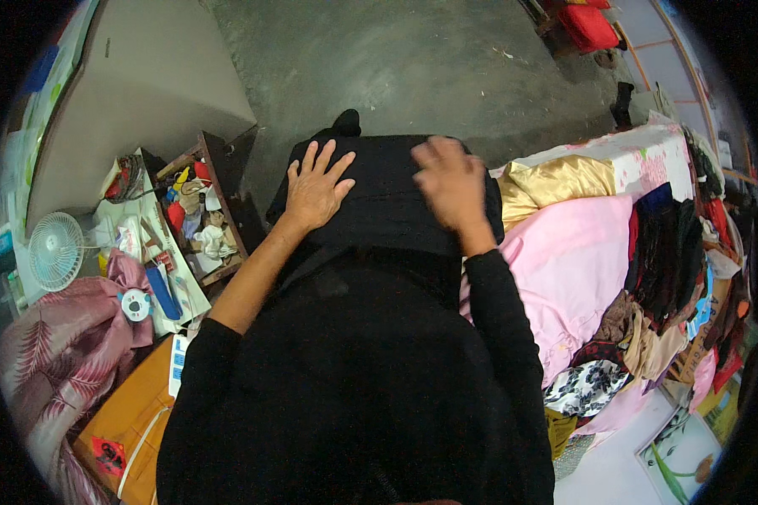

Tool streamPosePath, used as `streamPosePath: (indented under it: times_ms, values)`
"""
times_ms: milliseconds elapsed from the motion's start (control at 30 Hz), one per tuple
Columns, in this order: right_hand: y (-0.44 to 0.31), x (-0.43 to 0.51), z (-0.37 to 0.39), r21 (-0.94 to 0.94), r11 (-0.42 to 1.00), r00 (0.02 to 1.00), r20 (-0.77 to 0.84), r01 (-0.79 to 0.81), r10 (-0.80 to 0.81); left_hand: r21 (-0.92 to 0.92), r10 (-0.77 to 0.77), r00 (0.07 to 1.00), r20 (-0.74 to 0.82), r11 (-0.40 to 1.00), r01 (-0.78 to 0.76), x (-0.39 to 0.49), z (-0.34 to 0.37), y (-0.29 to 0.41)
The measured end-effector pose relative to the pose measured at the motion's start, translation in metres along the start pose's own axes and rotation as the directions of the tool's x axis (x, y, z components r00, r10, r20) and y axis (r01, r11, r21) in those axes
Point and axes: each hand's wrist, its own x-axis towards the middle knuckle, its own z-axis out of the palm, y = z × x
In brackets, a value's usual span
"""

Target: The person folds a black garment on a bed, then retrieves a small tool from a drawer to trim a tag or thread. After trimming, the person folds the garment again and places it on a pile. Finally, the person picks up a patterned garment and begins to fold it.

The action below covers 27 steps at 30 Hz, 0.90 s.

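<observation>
Black cloth covers my lap and knees. I cannot tell whether it is a separate garment or the clothing I wear. My left hand rests palm down on its left part, fingers spread, with nothing held. On the right part, my right hand is blurred by motion, palm down over the cloth. I see nothing in it, and whether it touches the cloth is unclear. The dark tip of a shoe shows past the cloth's far edge.
Left: an open drawer of small items, a white fan, a pink patterned curtain and a power strip. Right: a bed with pink cloth, a gold satin cushion and piled clothes. Concrete floor lies ahead.
</observation>
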Motion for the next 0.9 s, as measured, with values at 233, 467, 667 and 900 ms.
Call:
streamPosePath:
  times_ms: [233, 467, 667, 900]
  values:
    - [0.123, -0.016, -0.034, -0.134, 0.914, 0.897, -0.291, -0.382, 0.332, -0.048, -0.017, 0.999, -0.044, 0.999, 0.015, 0.005, -0.001, 0.001]
    - [-0.020, 0.005, 0.018, -0.042, 0.975, 0.973, 0.082, 0.220, -0.216, -0.040, -0.037, 0.999, -0.017, 0.999, 0.036, 0.000, 0.000, -0.005]
    - [0.096, -0.010, -0.030, -0.235, 0.779, 0.767, 0.160, -0.582, 0.621, -0.339, -0.212, 0.974, 0.081, 0.913, 0.227, 0.006, 0.006, -0.041]
    - [-0.001, -0.007, -0.012, 0.230, 0.954, 0.968, -0.117, -0.190, 0.221, -0.180, -0.312, 0.947, -0.079, 0.939, 0.295, 0.002, 0.030, -0.099]
